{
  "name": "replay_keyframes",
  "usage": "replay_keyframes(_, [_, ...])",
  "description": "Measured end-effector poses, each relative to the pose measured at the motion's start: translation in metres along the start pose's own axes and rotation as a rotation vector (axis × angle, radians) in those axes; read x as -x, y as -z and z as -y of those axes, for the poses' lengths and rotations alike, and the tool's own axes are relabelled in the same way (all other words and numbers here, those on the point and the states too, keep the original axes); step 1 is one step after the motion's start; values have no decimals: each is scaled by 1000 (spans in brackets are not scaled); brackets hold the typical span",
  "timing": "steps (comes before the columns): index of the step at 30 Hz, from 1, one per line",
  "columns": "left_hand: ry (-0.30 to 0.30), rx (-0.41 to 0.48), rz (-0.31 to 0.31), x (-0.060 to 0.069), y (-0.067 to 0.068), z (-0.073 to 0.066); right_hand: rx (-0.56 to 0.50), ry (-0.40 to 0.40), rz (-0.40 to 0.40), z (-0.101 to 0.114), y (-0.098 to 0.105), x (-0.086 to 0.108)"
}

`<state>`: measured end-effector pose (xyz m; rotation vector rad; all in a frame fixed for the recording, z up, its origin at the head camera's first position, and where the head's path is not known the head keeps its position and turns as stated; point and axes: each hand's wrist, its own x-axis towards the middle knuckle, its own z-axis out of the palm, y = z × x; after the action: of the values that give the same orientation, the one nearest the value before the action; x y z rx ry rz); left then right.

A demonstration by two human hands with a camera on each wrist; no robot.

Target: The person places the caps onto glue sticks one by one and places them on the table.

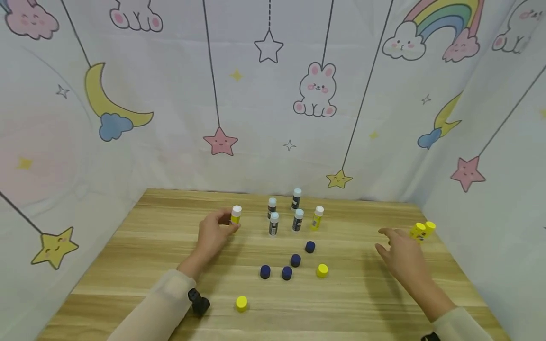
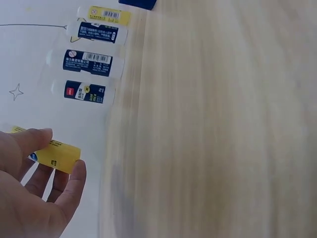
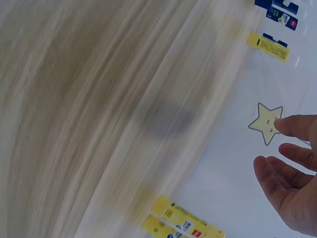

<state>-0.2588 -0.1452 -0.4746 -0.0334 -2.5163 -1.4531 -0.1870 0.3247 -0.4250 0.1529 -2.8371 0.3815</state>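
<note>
Between thumb and fingers my left hand (image 1: 212, 233) pinches a yellow glue stick (image 2: 58, 156) with a white top, upright at the table's left side. My right hand (image 1: 403, 253) is raised with fingers loosely bent and apart, holding nothing. Beside it stand two yellow glue sticks with yellow caps (image 1: 418, 230), partly behind the hand. At the middle back, several dark blue glue sticks (image 1: 274, 224) with pale tops stand upright. Another yellow glue stick (image 1: 317, 218) with a white top stands at their right.
Several dark blue caps (image 1: 287, 273) lie in front of the glue sticks. One yellow cap (image 1: 322, 270) is at their right, and another yellow cap (image 1: 241, 303) lies nearer the front. A printed cloth (image 1: 264, 109) hangs behind the wooden table (image 1: 341, 308).
</note>
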Motion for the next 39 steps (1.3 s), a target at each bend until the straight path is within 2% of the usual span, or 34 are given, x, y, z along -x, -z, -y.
replay_keyframes(6, [3, 9, 8, 12, 2, -5, -16, 13, -10, 14, -8, 1])
replay_keyframes(13, [-30, -3, -25, 25, 4, -12, -36, 40, -15, 26, -16, 0])
replay_keyframes(25, [-63, -8, -51, 35, 1, -26, -70, 74, -19, 51, -25, 0])
replay_keyframes(33, [-49, 69, -28, 42, -5, -33, -89, 76, 14, 68, -37, 3])
replay_keyframes(39, [-60, 84, -32, 45, -7, -40, -129, 92, 33, 83, -45, 3])
